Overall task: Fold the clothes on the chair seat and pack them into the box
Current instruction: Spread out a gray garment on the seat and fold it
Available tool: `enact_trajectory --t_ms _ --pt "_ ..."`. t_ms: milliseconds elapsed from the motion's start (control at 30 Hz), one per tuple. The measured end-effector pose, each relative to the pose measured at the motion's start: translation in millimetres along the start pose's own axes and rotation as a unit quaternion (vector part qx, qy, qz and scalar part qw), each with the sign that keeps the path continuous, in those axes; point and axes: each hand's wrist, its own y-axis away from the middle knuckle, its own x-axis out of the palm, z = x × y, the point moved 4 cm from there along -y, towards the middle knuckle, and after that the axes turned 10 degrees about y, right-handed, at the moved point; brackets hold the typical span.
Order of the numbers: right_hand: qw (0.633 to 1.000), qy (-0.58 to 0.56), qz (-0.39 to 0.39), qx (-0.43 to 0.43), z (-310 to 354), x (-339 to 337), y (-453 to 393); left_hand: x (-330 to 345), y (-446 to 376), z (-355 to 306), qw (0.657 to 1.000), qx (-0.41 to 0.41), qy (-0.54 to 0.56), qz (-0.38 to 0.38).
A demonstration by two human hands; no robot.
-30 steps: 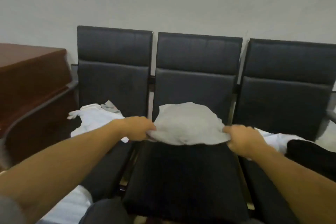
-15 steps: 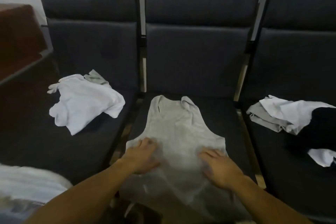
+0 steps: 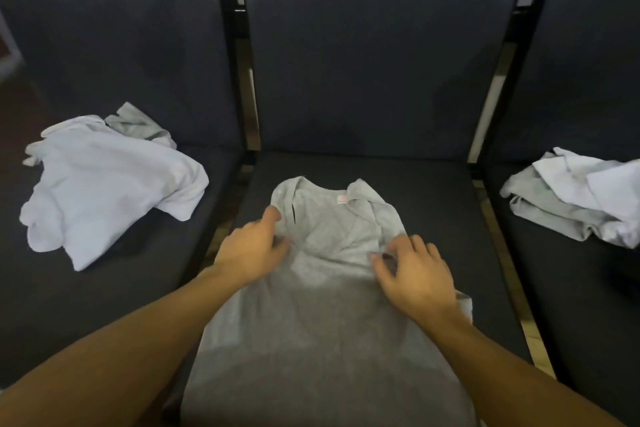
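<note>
Grey jersey fabric fills the middle of the view: a sleeveless grey top (image 3: 322,315) lies flat on the centre chair seat (image 3: 446,204), one of three dark padded seats joined in a row. Its long axis runs from 6 o'clock to 12 o'clock, with the neckline and shoulder straps pointing to 12 o'clock, toward the backrest, and the hem toward the person, spilling over the front edge of the seat at 6 o'clock. A small pale label shows inside the neckline.

The left hand (image 3: 251,253) rests on the top's left shoulder area, at about 10 o'clock from the garment's middle, fingers bent over the fabric near the armhole; whether they pinch the cloth cannot be told. The right hand (image 3: 415,274) lies at about 2 o'clock, fingers spread and slightly bent, fingertips (image 3: 381,258) on a bunched fold below the right strap; a firm hold cannot be confirmed.

At 9 o'clock, on the left seat (image 3: 104,305), sits a crumpled white garment (image 3: 104,191) over a scrap of grey cloth (image 3: 138,121). At 3 o'clock, on the right seat (image 3: 571,288), lies a heap of white and grey clothes (image 3: 568,194). Dark backrests (image 3: 374,55) fill the upper view, with black frame posts between them.
</note>
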Motion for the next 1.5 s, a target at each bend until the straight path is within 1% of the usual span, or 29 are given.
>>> enact_trajectory --t_ms 67,133,167,233,300,333,400,500,600,633,667,700,767,800,833,900,933,1000,1067,1133,1167,1233,1300,1333,1400,1433,1500 --pt "0.997 -0.076 -0.02 0.029 10.5 -0.2 -23.1 -1.7 -15.8 -4.2 1.0 -0.001 -0.005 -0.012" --pt "0.984 -0.158 -0.022 0.075 24.1 2.7 -51.7 -1.0 -34.5 -9.9 0.999 -0.001 -0.033 -0.006" --pt "0.982 -0.167 -0.014 0.089 31.0 5.9 -66.4 0.3 -45.3 -12.4 0.999 0.003 -0.048 0.001" --pt "0.989 -0.119 0.0 0.086 41.3 12.7 -90.9 2.3 -63.8 -17.5 0.998 0.009 -0.055 0.007" --pt "0.99 -0.108 -0.012 0.094 42.7 15.0 -108.7 1.2 -80.6 -18.7 0.999 0.012 -0.037 -0.02" --pt "0.985 -0.133 -0.02 0.105 40.7 14.2 -115.3 -0.7 -88.0 -17.6 0.999 0.003 -0.026 -0.036" --pt "0.964 -0.22 -0.026 0.144 35.5 13.2 -130.5 -3.4 -105.5 -10.6 0.998 -0.033 0.005 -0.055" --pt "0.914 -0.346 -0.002 0.213 33.4 5.4 -149.6 -11.1 -122.7 -4.7 0.992 -0.094 0.054 -0.06" --pt "0.872 -0.423 0.019 0.244 32.8 0.6 -166.0 -16.9 -136.4 -2.8 0.991 -0.093 0.06 -0.078" --pt "0.862 -0.441 0.02 0.251 31.9 0.0 -171.0 -18.2 -140.3 -2.8 0.99 -0.086 0.077 -0.085" --pt "0.85 -0.457 0.025 0.26 30.7 -1.0 -174.7 -19.9 -144.2 -2.9 0.985 -0.082 0.118 -0.093" --pt "0.839 -0.472 0.03 0.268 28.8 -2.0 -179.4 -23.4 -148.4 -4.4 0.975 -0.084 0.178 -0.104" --pt "0.828 -0.489 0.03 0.273 25.4 -8.3 -188.1 -32.9 -155.5 -10.2 0.938 -0.107 0.305 -0.125" --pt "0.824 -0.494 0.028 0.276 23.5 -12.8 -191.1 -37.5 -158.5 -13.4 0.921 -0.126 0.351 -0.116" --pt "0.819 -0.499 0.028 0.281 21.8 -16.8 -195.5 -40.2 -162.1 -17.7 0.903 -0.152 0.393 -0.085" --pt "0.809 -0.511 0.029 0.29 19.1 -23.0 -202.0 -44.0 -165.2 -25.1 0.855 -0.198 0.479 -0.006" --pt "0.802 -0.519 0.028 0.295 17.9 -25.6 -205.2 -47.0 -167.6 -29.3 0.829 -0.205 0.52 0.019" --pt "0.781 -0.553 0.025 0.289 14.0 -28.3 -210.3 -54.0 -173.6 -35.9 0.788 -0.185 0.586 0.032" --pt "0.737 -0.62 0.013 0.268 9.7 -35.0 -214.1 -61.4 -181.7 -44.8 0.76 -0.159 0.629 0.032" --pt "0.7 -0.668 0.018 0.252 6.2 -42.1 -219.0 -67.2 -187.2 -50.6 0.754 -0.146 0.641 0.017" --pt "0.693 -0.679 0.031 0.241 5.8 -44.5 -221.7 -68.6 -189.6 -52.7 0.757 -0.145 0.638 0.007" --pt "0.696 -0.676 0.087 0.226 8.2 -44.7 -224.5 -70.2 -192.0 -58.0 0.771 -0.141 0.621 -0.016" --pt "0.709 -0.659 0.141 0.207 14.6 -38.6 -222.3 -68.7 -193.4 -61.2 0.801 -0.132 0.583 -0.033" --pt "0.709 -0.659 0.151 0.201 17.2 -32.2 -222.8 -66.7 -192.9 -61.9 0.811 -0.134 0.569 -0.032" --pt "0.715 -0.655 0.139 0.201 21.4 -23.7 -222.8 -62.7 -190.8 -62.3 0.811 -0.142 0.567 -0.016" --pt "0.73 -0.639 0.126 0.206 22.4 -23.0 -222.5 -61.8 -190.1 -62.3 0.811 -0.141 0.568 -0.008" --pt "0.76 -0.607 0.077 0.22 20.0 -27.4 -228.1 -63.7 -190.2 -62.1 0.812 -0.133 0.569 -0.004"
